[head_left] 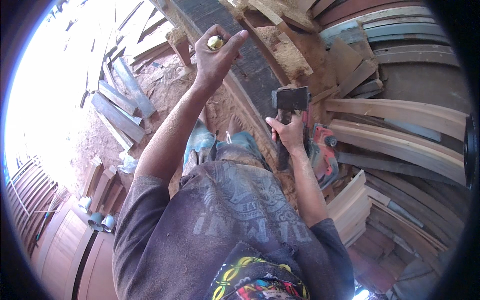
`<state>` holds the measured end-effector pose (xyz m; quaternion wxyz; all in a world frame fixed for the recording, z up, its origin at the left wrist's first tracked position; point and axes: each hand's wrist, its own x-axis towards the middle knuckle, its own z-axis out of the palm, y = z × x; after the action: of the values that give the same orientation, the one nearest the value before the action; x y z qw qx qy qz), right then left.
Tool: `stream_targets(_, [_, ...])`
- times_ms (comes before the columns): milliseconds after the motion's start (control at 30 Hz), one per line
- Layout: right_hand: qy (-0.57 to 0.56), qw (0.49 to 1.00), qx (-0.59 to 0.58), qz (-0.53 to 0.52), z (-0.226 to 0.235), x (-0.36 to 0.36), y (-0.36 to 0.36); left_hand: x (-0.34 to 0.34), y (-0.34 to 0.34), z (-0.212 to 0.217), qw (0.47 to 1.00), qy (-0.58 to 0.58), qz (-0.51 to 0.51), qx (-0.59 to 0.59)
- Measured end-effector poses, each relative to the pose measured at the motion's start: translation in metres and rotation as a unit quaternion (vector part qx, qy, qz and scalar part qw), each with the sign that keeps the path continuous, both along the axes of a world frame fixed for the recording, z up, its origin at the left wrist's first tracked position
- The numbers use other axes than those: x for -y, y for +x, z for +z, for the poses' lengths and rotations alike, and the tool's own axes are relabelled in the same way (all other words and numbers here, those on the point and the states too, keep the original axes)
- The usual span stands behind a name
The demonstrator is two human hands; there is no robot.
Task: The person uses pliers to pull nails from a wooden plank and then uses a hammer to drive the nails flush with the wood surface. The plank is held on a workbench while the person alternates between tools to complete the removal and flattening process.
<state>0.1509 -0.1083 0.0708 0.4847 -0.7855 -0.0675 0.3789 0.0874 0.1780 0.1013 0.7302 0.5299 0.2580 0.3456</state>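
Note:
My left hand [215, 62] is raised over the dark wooden bench [250, 80], its fingers wrapped round a tool with a round, gold-coloured end [215, 43]. The rest of that tool is hidden below the fist, so its kind does not show. To the right, my right hand [291, 132] grips a hammer [292, 99] by its dark handle. The hammer's blocky dark head points away from me, and the handle's lower end sticks out toward me. The two hands are well apart, and the hammer does not touch the gold-coloured end.
A red and black power tool [326, 152] lies just right of my right forearm. Long boards [400, 115] are stacked along the right side. Sawdust [292, 57] covers pieces beyond the bench. Loose offcuts [117, 117] lie on the ground at left, near wooden panels [57, 245].

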Motion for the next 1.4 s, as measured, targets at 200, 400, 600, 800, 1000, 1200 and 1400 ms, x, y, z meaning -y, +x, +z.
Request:
stream_targets(200, [-0.009, 1.000, -0.012, 0.013, -0.004, 0.003, 0.002, 0.011, 0.000, -0.006, 0.998, 0.051, 0.021, -0.040])
stream_targets(400, [-0.050, 0.994, 0.070, 0.069, 0.010, -0.003, 0.007, 0.035, -0.007, -0.017, 0.974, 0.218, 0.021, -0.052])
stream_targets(600, [0.053, 0.844, 0.493, 0.202, 0.141, -0.066, 0.053, 0.041, -0.008, -0.013, 0.972, 0.235, -0.021, -0.020])
stream_targets(800, [0.303, 0.699, 0.603, 0.235, 0.234, -0.129, 0.016, 0.040, -0.007, -0.016, 0.968, 0.249, 0.006, -0.033])
stream_targets(1000, [-0.123, 0.641, 0.612, 0.447, 0.207, -0.133, 0.050, 0.028, -0.002, -0.027, 0.976, 0.207, 0.055, 0.049])
stream_targets(1200, [0.167, 0.642, 0.670, 0.333, 0.286, -0.155, 0.020, 0.031, -0.009, -0.032, 0.982, 0.186, 0.015, -0.017])
stream_targets(1400, [0.056, 0.648, 0.652, 0.391, 0.209, -0.141, -0.001, 0.034, 0.000, -0.042, 0.969, 0.222, 0.069, 0.081])
